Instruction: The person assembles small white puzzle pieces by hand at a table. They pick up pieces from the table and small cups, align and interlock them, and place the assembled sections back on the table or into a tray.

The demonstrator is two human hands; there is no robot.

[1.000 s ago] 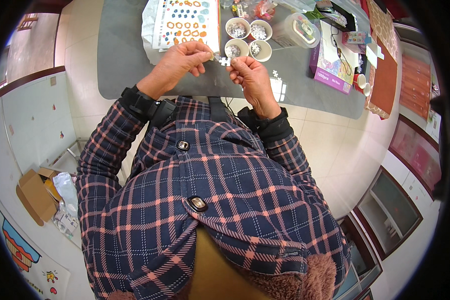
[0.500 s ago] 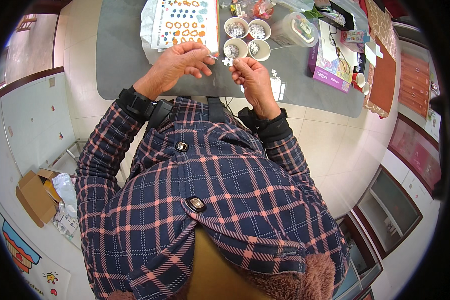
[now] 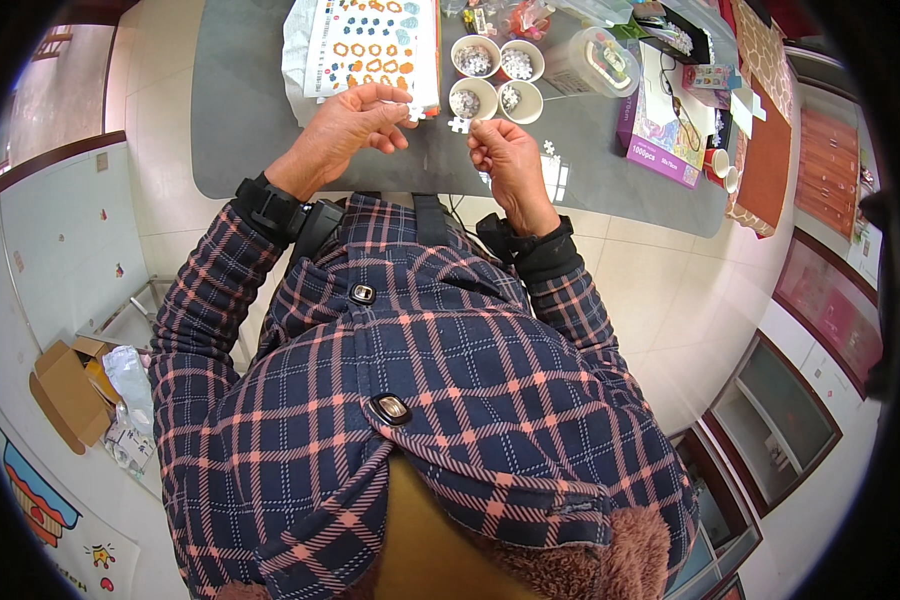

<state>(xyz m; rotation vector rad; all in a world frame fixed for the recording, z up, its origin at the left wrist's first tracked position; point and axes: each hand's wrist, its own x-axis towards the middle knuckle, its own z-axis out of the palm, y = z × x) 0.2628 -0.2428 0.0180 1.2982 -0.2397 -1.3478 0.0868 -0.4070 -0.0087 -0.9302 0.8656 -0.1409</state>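
Observation:
Between the thumb and fingers of my left hand (image 3: 355, 125) is a white jigsaw puzzle piece (image 3: 416, 114), held near the lower corner of a printed sheet. My right hand (image 3: 510, 165) pinches another white puzzle piece (image 3: 459, 125) by one edge. The two pieces are a short way apart, both over the grey table. Just beyond my right hand stand several paper cups (image 3: 486, 112) with small white puzzle pieces inside. A loose puzzle piece (image 3: 549, 147) lies on the table to the right of my right hand.
Beyond my left hand lies a sheet with coloured shapes (image 3: 322, 60) on the grey table (image 3: 240, 110). A clear plastic tub (image 3: 580, 75) stands right of the cups. Farther right are a purple puzzle box (image 3: 660, 140), eyeglasses (image 3: 682, 110) and red cups (image 3: 716, 161).
My left hand has drawn slightly to the left and turned its piece, so its flat white face now shows. My right hand has hardly moved, still pinching its piece.

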